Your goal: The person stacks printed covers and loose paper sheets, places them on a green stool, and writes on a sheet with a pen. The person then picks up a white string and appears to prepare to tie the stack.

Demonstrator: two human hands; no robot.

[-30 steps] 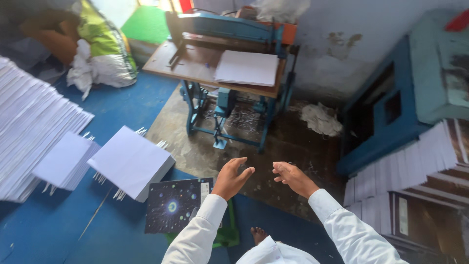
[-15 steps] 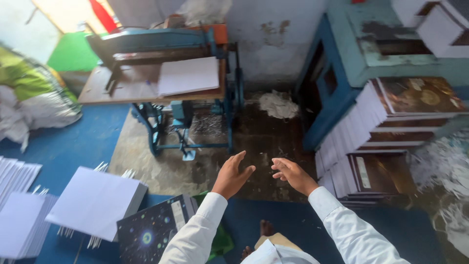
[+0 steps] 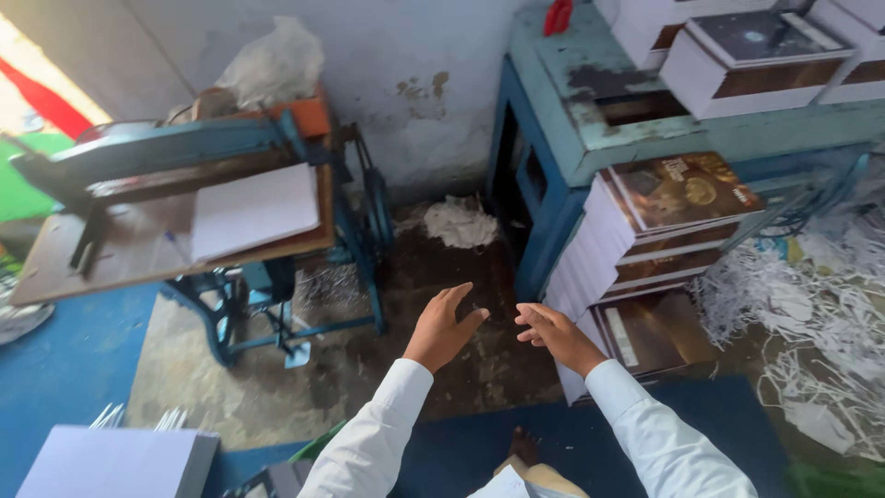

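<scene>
Blue-painted metal frames the old cutting machine (image 3: 230,212) at the left, its wooden tabletop (image 3: 138,254) carrying one flat stack of white sheets (image 3: 253,210). Below it, at the bottom left corner, one more block of white paper (image 3: 115,461) lies on the blue floor mat (image 3: 55,369). Moving right, the left hand (image 3: 444,327) is held out over the bare concrete floor, fingers spread and empty; just beside it the right hand (image 3: 555,334) is likewise open, palm down, holding nothing. Both hands reach towards the stack of bound books (image 3: 645,240) leaning against the blue cabinet (image 3: 544,138), the right hand nearest it, not yet touching. About three thick bundles show in that stack, with brown printed covers and white page edges. Such a bundle looks heavy and stiff as a block, though the glossy covers may slide, so a grip under the bottom edge on both sides would serve best. Shredded paper trimmings (image 3: 811,314) litter the far right.
</scene>
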